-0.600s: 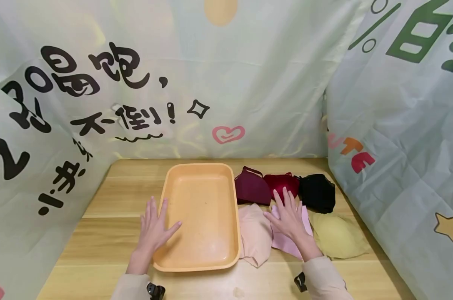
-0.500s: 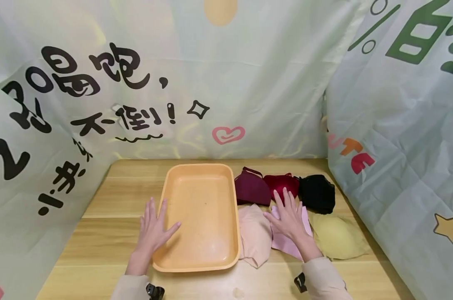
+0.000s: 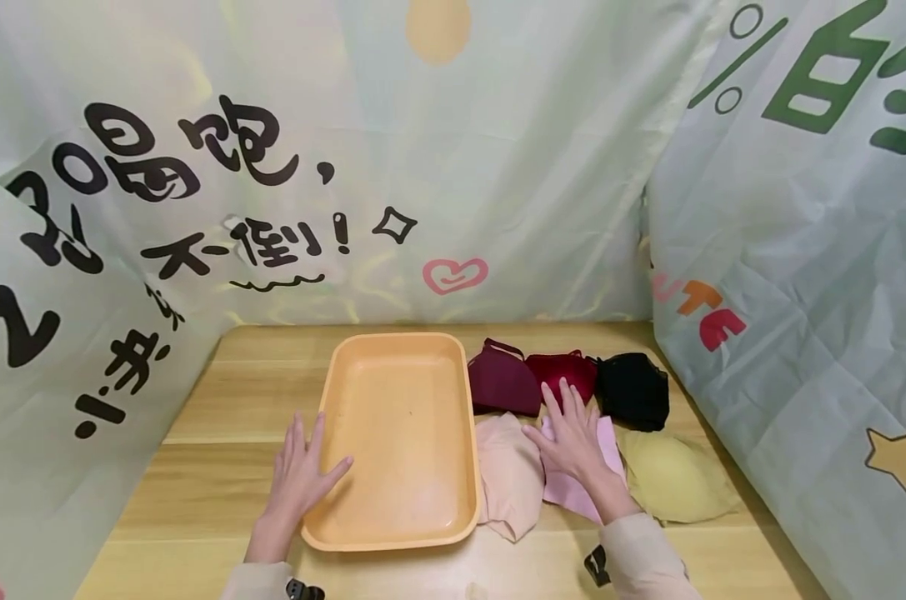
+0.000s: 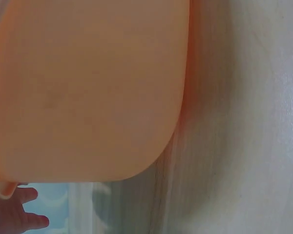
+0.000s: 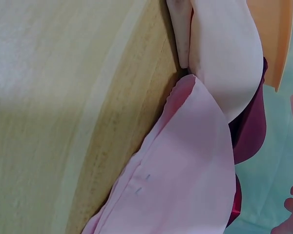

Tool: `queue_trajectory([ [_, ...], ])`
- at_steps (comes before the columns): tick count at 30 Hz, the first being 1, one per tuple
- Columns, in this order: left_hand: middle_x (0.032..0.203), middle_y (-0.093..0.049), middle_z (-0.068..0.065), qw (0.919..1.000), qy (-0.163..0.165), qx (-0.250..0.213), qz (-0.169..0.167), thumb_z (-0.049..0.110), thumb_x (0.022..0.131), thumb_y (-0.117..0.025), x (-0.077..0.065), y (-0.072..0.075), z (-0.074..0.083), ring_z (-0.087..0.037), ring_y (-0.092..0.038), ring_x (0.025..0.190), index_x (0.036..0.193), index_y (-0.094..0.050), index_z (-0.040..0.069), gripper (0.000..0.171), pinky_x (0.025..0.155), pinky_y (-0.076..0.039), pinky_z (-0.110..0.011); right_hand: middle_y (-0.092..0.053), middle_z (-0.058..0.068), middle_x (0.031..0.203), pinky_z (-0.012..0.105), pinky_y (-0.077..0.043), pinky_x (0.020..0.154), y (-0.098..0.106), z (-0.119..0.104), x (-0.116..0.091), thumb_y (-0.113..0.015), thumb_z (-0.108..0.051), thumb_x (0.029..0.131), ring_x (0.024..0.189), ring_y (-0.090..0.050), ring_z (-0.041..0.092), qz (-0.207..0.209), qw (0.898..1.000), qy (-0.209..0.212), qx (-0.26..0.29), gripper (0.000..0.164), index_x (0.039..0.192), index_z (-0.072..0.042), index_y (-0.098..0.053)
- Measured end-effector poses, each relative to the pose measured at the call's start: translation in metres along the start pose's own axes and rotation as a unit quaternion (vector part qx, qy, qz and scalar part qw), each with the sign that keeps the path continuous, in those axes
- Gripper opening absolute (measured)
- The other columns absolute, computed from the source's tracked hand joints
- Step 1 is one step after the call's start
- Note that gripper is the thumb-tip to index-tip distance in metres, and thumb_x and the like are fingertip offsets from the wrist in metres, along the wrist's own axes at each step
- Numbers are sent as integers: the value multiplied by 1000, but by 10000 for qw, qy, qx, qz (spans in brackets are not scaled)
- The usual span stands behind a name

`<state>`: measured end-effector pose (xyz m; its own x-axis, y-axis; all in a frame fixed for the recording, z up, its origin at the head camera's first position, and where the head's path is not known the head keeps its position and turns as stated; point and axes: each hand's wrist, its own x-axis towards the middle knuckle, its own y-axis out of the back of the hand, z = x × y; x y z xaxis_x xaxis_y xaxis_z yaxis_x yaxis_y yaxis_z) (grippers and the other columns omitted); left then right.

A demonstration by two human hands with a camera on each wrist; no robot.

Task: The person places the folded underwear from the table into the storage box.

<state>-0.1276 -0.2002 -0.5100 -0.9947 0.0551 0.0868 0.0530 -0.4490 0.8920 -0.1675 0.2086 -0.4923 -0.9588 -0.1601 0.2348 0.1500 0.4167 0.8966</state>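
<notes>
In the head view my left hand (image 3: 298,475), fingers spread, hovers at the left rim of an orange plastic tray (image 3: 392,433) with nothing in it. The left wrist view shows the tray's outer wall (image 4: 88,92) and a few fingertips at lower left. My right hand (image 3: 573,442), also spread and holding nothing, is over a folded lilac-pink bra (image 3: 610,442) and partly hides it. Around that bra lie a pale pink bra (image 3: 509,479), a plum bra (image 3: 503,381), a dark red bra (image 3: 573,367), a black bra (image 3: 633,390) and a yellow bra (image 3: 678,475).
Everything lies on a wooden table (image 3: 235,408). Printed cloth (image 3: 543,167) hangs behind it and along both sides. The tray's right rim stands close against the plum and pale pink bras. Each sleeve cuff has a black wrist device (image 3: 597,567).
My left hand has drawn slightly left and toward me along the tray's rim. The head view has tilted up a little. The right hand stays over the lilac-pink bra.
</notes>
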Motion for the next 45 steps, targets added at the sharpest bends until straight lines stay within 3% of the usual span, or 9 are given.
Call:
queue_trajectory([
  [12, 143, -12, -36, 9998, 63, -157, -134, 43, 86, -57, -1, -4, -5, -55, -21, 126, 144, -17, 2, 82, 95, -23, -71, -19, 29, 145, 65, -19, 102, -8, -6, 11, -58, -37, 86, 130, -20, 48, -87, 9992, 34, 401, 72, 142, -3, -28],
  [20, 139, -23, -37, 9991, -135, -401, -1, 33, 85, -61, 1, -9, -9, -56, -30, 121, 142, -20, -2, 79, 95, -28, -67, -18, 29, 145, 61, -20, 104, -13, -10, 25, -56, -38, 88, 131, -19, 46, -180, 9965, -64, 812, 71, 143, -3, -25],
  [27, 138, -28, -35, 9970, -30, -746, -193, 26, 86, -61, 1, -9, -9, -54, -37, 117, 143, -17, -1, 77, 90, -37, -64, -18, 29, 145, 60, -21, 104, -19, -14, 38, -56, -35, 89, 132, -19, 46, -326, 9941, -168, 1022, 71, 143, -2, -25],
  [33, 135, -31, -37, 9956, 128, -874, -318, 24, 87, -60, 1, -9, -7, -54, -42, 112, 144, -15, 0, 76, 87, -41, -62, -16, 28, 146, 62, -24, 102, -25, -17, 49, -53, -38, 90, 131, -19, 49, -572, 9917, -421, 1076, 70, 144, -5, -24],
  [45, 132, -34, -38, 9916, 141, -1279, -169, 20, 86, -61, -1, -12, -8, -53, -49, 103, 144, -13, 1, 78, 80, -47, -58, -19, 30, 144, 65, -29, 96, -33, -22, 61, -47, -40, 92, 128, -23, 51, -1081, 9855, -874, 971, 66, 145, -8, -23],
])
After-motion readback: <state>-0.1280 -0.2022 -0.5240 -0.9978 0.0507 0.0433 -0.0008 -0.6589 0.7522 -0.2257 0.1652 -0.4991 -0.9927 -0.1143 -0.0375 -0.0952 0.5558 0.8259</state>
